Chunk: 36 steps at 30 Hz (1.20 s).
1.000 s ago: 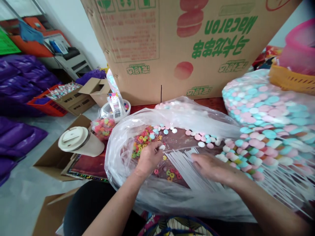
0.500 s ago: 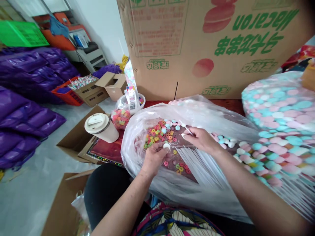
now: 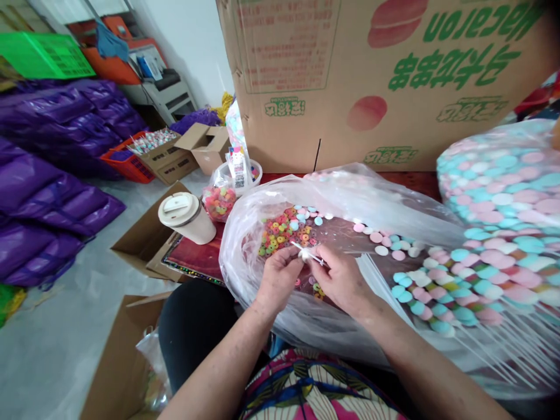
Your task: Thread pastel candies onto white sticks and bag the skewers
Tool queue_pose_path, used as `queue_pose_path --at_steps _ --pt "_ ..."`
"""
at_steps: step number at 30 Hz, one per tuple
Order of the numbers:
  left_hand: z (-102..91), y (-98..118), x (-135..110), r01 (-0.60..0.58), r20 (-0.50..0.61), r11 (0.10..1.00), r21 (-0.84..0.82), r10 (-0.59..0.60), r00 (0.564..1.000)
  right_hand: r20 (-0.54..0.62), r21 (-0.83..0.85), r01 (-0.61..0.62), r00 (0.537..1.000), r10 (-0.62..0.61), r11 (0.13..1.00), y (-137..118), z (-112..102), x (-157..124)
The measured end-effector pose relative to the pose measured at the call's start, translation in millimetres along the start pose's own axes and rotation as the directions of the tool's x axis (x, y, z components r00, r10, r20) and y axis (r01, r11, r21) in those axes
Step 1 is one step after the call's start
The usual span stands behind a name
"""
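My left hand [image 3: 280, 277] pinches a small white disc [image 3: 303, 256], which looks like a candy. Against it, my right hand [image 3: 339, 280] grips a thin white stick [image 3: 311, 254]. The fingertips of both hands meet, partly hiding the disc and whatever else they hold. Just beyond lie many small coloured rings [image 3: 280, 233] on a clear plastic sheet [image 3: 245, 233], beside loose pastel discs [image 3: 318, 221]. Below my right wrist is a bundle of white sticks [image 3: 376, 277]. Farther right, sticks strung with pink, blue and white discs [image 3: 476, 286] are piled up.
A large cardboard carton [image 3: 324, 116] stands behind the table. Left of the sheet are a lidded white cup [image 3: 188, 219], a bag of coloured rings [image 3: 219, 201] and a tub [image 3: 256, 175]. A full bag of pastel discs [image 3: 503, 169] stands right. Open boxes [image 3: 118, 344] sit on the floor.
My right hand has moved left and down with the stick, meeting the left hand at the white disc. The view has shifted slightly.
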<state>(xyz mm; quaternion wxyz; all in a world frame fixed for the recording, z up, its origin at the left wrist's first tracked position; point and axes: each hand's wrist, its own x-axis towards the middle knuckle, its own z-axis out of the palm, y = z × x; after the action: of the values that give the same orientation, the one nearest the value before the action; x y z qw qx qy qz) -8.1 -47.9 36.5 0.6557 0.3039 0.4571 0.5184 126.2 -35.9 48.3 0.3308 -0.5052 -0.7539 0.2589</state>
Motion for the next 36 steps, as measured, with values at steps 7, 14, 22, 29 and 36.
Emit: queue_pose_path --at_steps 7,14,22,29,36 --pt "-8.2 4.0 0.9 0.043 0.086 0.999 -0.006 -0.043 0.995 0.212 0.244 -0.249 0.957 0.199 0.937 -0.4 -12.0 -3.6" --pt "-13.2 2.7 0.6 0.079 -0.108 0.997 0.018 -0.077 0.991 0.332 -0.299 -0.12 0.917 0.222 0.947 -8.2 -32.8 -29.9" --pt "-19.9 -6.2 5.6 0.005 -0.126 0.985 0.175 0.017 0.992 0.381 -0.655 -0.007 0.861 0.338 0.755 -21.5 -36.4 -23.3" --pt "-15.2 -8.6 5.4 -0.046 -0.089 0.927 0.371 0.084 0.992 0.432 -0.698 0.079 0.839 0.33 0.712 -28.2 -35.2 -15.2" --pt "-17.8 -23.1 1.7 -0.162 -0.053 0.755 0.635 0.252 0.966 0.367 -0.763 0.048 0.853 0.371 0.644 -44.0 -26.0 -13.6"
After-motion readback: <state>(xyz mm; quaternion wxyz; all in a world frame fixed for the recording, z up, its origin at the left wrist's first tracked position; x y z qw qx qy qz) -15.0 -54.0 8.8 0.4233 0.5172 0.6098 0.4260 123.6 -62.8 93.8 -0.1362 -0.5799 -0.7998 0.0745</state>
